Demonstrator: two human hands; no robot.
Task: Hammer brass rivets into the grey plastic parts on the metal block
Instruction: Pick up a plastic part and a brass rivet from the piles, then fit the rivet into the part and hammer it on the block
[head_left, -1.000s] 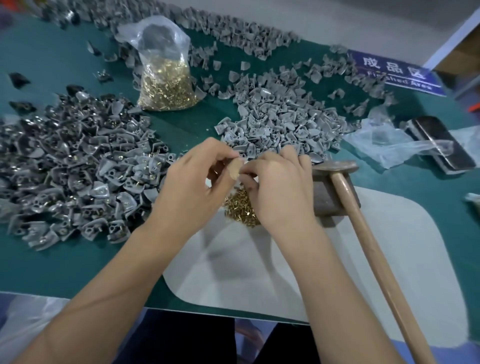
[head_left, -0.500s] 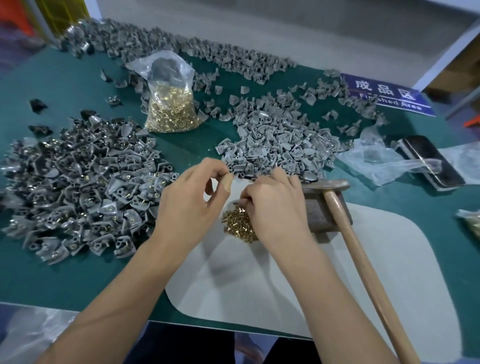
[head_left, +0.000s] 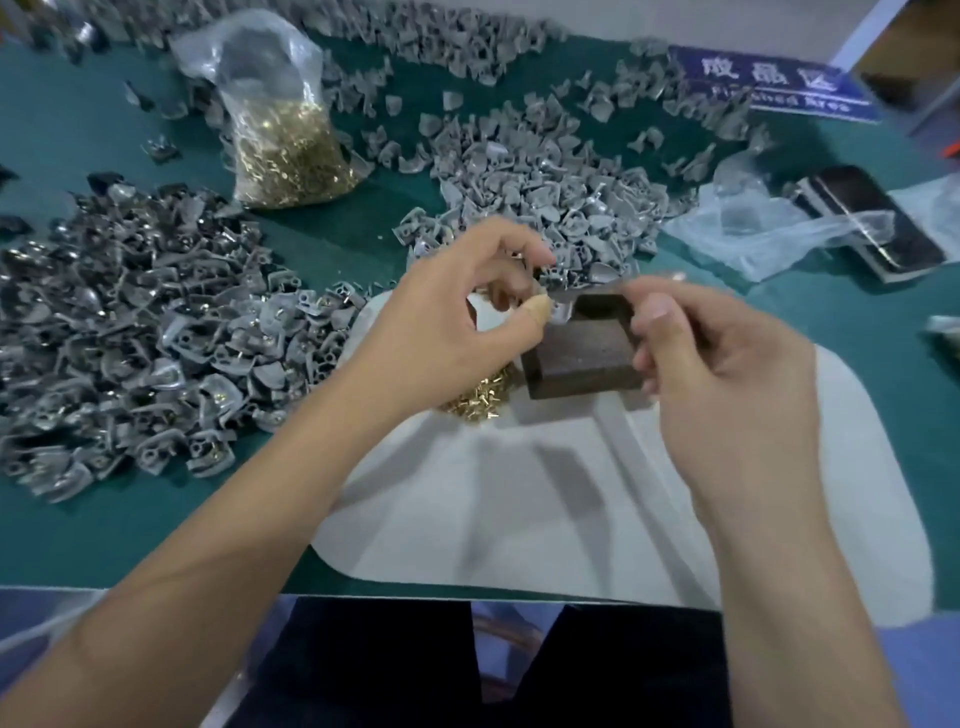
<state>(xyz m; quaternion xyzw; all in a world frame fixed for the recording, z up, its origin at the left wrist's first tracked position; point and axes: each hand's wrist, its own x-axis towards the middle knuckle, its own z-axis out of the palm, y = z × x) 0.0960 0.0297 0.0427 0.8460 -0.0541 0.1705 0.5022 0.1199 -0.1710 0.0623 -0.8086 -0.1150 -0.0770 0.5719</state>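
I am holding my left hand (head_left: 457, 322) at the 10 o'clock corner of the metal block (head_left: 582, 353). My thumb with the plaster and my curled fingers are pinching a grey plastic part (head_left: 558, 306) there. It is too blurry to tell which way the part is pointing, or if a rivet is in it.

My right hand (head_left: 727, 374) is at the block's 3 o'clock side. Its fingers are curling around something thin and blurry, maybe the hammer handle (head_left: 660, 283). I cannot tell for sure. That blurry streak is running from 3 o'clock toward 9 o'clock above the block.

The block is sitting on the white mat (head_left: 519, 519), with one corner pointing toward me at 6 o'clock. Loose brass rivets (head_left: 480, 397) are lying at its 8 o'clock side.

I think lots of work is done: the big pile (head_left: 130, 332) at 9 o'clock is showing brass bits. But the plain grey pile (head_left: 540, 187) at 12 o'clock is waiting, so much is left.
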